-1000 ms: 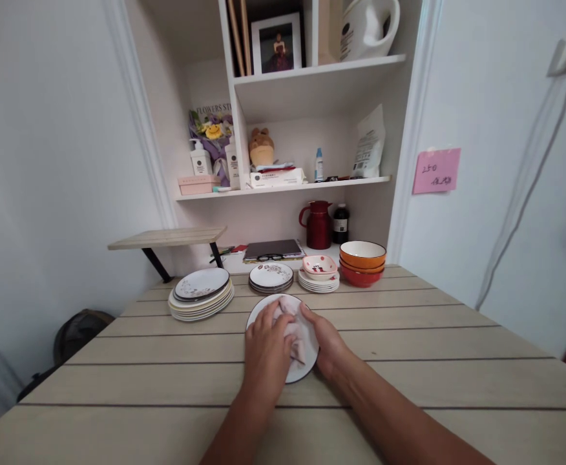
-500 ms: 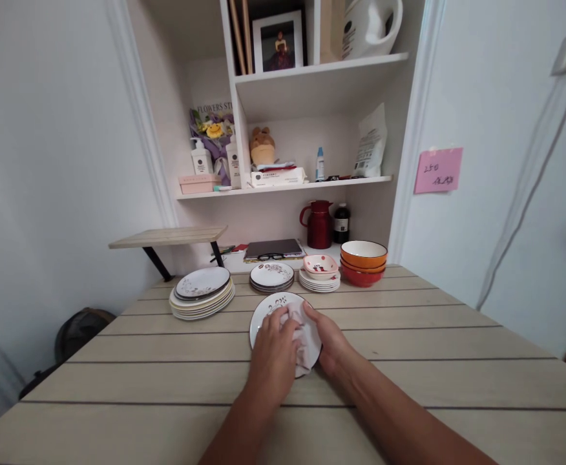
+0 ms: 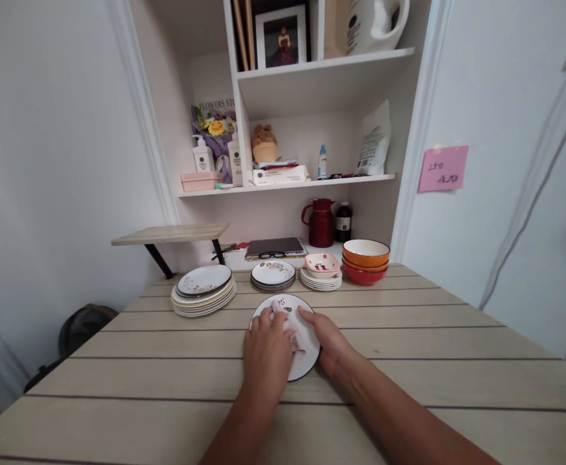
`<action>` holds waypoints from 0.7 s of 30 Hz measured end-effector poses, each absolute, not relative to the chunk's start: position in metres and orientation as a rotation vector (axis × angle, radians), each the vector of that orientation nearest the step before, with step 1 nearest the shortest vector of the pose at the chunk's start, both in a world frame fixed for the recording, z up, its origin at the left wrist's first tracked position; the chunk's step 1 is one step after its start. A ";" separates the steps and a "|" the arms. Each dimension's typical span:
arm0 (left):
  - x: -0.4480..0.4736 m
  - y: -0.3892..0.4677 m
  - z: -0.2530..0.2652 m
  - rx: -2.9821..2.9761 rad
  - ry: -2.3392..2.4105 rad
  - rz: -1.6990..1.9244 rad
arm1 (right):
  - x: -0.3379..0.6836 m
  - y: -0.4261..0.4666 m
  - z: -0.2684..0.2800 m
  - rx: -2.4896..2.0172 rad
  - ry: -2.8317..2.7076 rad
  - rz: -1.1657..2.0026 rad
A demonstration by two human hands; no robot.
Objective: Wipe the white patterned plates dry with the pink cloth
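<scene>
The wooden table carries everything. At its far edge, at 12 o'clock from the hands, stand a stack of large plates, orange bowls, a stack of small plates and saucers, all well apart from the work and not in the way. The white plate lies flat at the centre. The left hand presses a crumpled cloth on it, fingers curled; the right hand grips the rim at 3 o'clock. The step looks like wiping; next the cloth needs to reach the uncovered near part
</scene>
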State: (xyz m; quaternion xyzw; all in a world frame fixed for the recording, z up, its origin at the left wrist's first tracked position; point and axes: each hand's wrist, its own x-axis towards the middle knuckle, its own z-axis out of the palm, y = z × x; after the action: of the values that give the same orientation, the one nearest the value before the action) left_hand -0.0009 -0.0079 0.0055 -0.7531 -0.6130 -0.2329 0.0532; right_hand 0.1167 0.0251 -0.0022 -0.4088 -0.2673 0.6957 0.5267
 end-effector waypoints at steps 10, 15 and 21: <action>0.000 -0.010 0.005 -2.341 -1.783 -0.676 | 0.117 0.026 -0.002 -0.977 -0.590 1.720; 0.006 -0.014 0.000 -2.526 -1.594 -0.798 | 0.118 0.026 -0.002 -0.992 -0.565 1.813; 0.009 -0.010 -0.005 -2.562 -1.617 -0.883 | 0.119 0.027 -0.005 -0.928 -0.595 1.938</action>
State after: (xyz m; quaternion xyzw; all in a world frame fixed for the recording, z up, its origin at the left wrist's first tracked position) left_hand 0.0087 -0.0102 -0.0045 -0.8119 -0.5124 -0.2797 -0.0070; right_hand 0.1193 0.0271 -0.0045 -0.3736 -0.2394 0.7805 0.4404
